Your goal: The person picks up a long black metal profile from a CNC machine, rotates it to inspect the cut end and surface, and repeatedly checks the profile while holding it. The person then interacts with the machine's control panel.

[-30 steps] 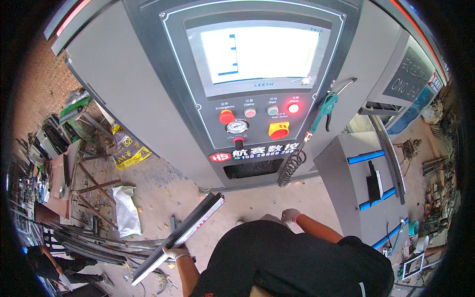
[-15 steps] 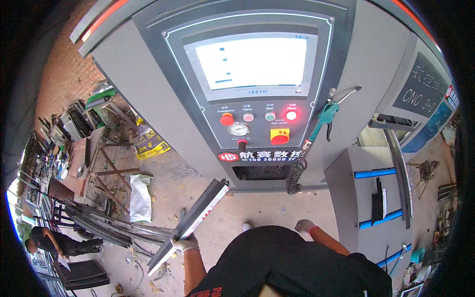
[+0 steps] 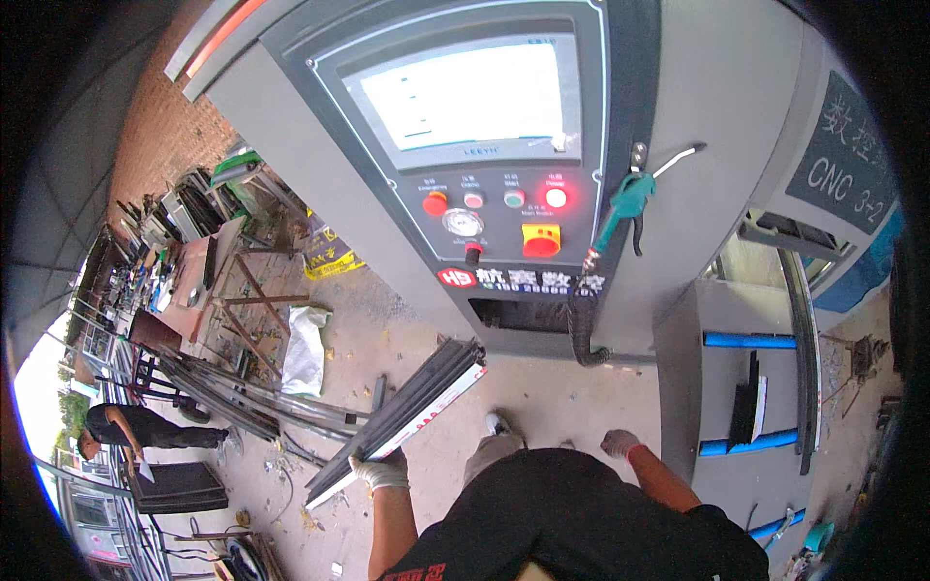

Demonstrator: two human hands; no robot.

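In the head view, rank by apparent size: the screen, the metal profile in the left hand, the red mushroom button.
1. Screen
2. Metal profile, long but narrow
3. Red button
Nearness to the camera skews this.

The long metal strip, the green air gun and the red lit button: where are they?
Metal strip (image 3: 407, 412), head view, mid-length on its dark face.
Air gun (image 3: 628, 197), head view, on its green body.
Red button (image 3: 555, 198), head view, centre of the glowing cap.
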